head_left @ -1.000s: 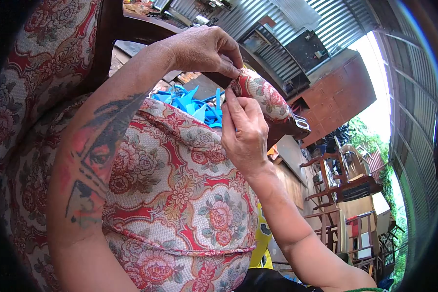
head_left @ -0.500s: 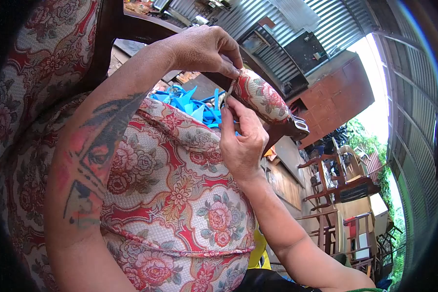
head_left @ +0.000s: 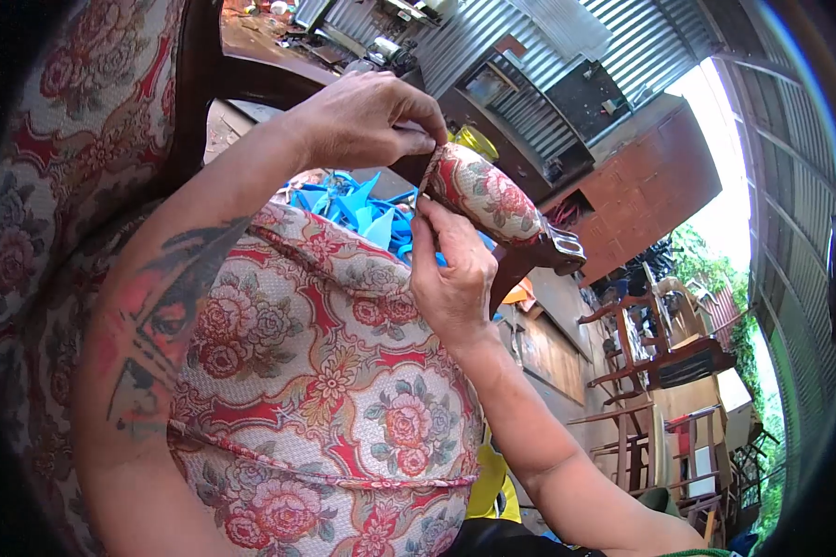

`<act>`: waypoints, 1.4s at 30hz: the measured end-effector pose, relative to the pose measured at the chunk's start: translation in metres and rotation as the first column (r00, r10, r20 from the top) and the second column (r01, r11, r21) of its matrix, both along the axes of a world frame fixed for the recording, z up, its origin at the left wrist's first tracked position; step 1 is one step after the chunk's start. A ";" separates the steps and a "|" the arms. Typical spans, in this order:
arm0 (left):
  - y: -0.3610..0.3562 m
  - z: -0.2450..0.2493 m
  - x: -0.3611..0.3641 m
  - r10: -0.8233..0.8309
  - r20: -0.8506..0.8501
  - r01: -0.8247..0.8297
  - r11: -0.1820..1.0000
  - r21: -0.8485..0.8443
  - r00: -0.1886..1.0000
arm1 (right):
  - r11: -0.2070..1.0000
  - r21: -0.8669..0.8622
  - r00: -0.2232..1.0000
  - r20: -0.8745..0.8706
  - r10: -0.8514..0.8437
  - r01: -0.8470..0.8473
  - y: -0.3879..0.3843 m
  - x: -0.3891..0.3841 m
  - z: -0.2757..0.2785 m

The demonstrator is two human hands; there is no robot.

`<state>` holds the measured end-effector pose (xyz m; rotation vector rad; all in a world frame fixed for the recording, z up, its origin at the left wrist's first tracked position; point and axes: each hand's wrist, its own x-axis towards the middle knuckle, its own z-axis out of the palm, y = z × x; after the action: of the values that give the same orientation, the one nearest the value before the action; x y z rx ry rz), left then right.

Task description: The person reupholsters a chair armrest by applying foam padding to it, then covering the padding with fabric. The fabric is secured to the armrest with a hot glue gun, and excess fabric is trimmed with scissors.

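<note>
More space is left between the left hand [head_left: 372,119] and the right hand [head_left: 457,269] than a second ago. A trim strip [head_left: 427,173] is stretched along the armrest pad's [head_left: 490,190] edge, its upper end pinched by left fingertips, its lower by right. Blue scraps [head_left: 373,225] are seen beyond the floral upholstery [head_left: 334,376].

Pinching a thin strip [head_left: 425,180] with the left hand [head_left: 372,119] above and the right hand [head_left: 453,271] below, at the edge of a flowered armrest pad [head_left: 492,193] at one o'clock. Reaching across a flowered chair seat [head_left: 339,357] at seven o'clock, near blue scraps [head_left: 367,213] at eleven. Backed farther off by a brown cabinet [head_left: 641,176] at two o'clock and wooden chairs [head_left: 655,364] near four.
</note>
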<state>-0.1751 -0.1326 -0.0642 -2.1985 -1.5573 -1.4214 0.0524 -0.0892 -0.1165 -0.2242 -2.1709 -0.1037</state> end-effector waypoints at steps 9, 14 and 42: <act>0.001 -0.009 -0.001 -0.083 0.122 0.087 0.996 -0.026 0.989 | 1.000 0.028 1.000 0.019 0.009 -0.009 0.004 0.000 -0.001; 0.000 -0.012 0.001 -0.023 0.055 0.022 1.000 0.021 0.998 | 0.999 0.036 0.999 0.031 0.010 -0.011 0.005 0.003 0.002; 0.006 -0.021 0.006 0.155 -0.009 -0.150 0.973 0.178 0.988 | 0.972 0.233 0.979 0.204 -0.009 -0.040 0.011 0.014 0.011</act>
<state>-0.1692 -0.1262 -0.0850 -1.9442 -1.4935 -1.4232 0.0664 -0.0783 -0.1058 -0.0619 -2.3385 -0.3891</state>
